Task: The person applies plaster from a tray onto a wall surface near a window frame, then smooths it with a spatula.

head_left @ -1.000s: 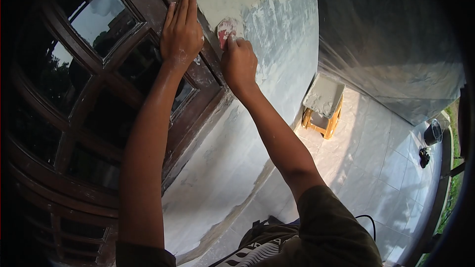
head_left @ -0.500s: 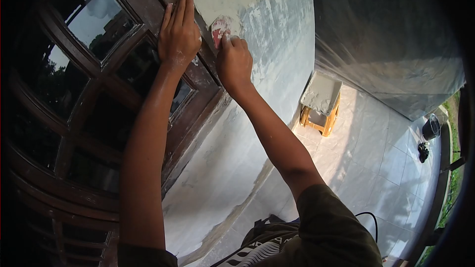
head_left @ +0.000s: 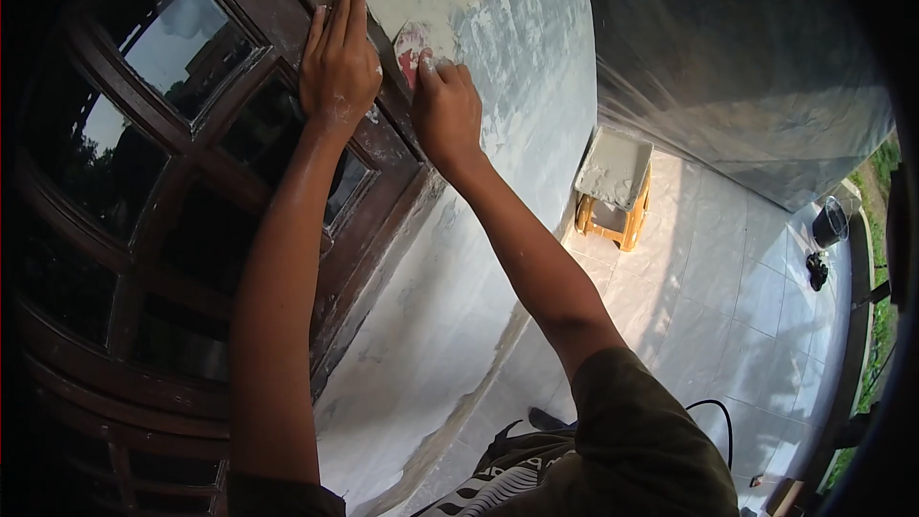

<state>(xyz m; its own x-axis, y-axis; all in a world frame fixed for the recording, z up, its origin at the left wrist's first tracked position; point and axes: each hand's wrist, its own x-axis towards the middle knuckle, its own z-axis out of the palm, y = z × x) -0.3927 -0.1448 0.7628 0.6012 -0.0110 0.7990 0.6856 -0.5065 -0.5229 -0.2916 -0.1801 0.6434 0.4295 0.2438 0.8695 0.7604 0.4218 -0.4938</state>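
Observation:
My left hand (head_left: 337,62) lies flat, fingers together, on the dark wooden window frame (head_left: 383,148). My right hand (head_left: 443,107) grips a small red scraper (head_left: 412,43) smeared with white putty and presses its blade against the wall (head_left: 498,29) right beside the frame's edge. The wall there shows patchy white and grey putty. The scraper's handle is hidden inside my fist.
Glass panes (head_left: 182,33) in the window reflect sky and trees. A small wooden stool (head_left: 613,196) carrying a slab of grey putty stands on the tiled floor (head_left: 728,306) by the wall. A dark bucket (head_left: 828,223) sits far right; a black cable (head_left: 713,412) lies near my body.
My right hand has slid the scraper slightly up and left along the wall beside the frame. My left hand stays flat on the frame. The view has shifted a little.

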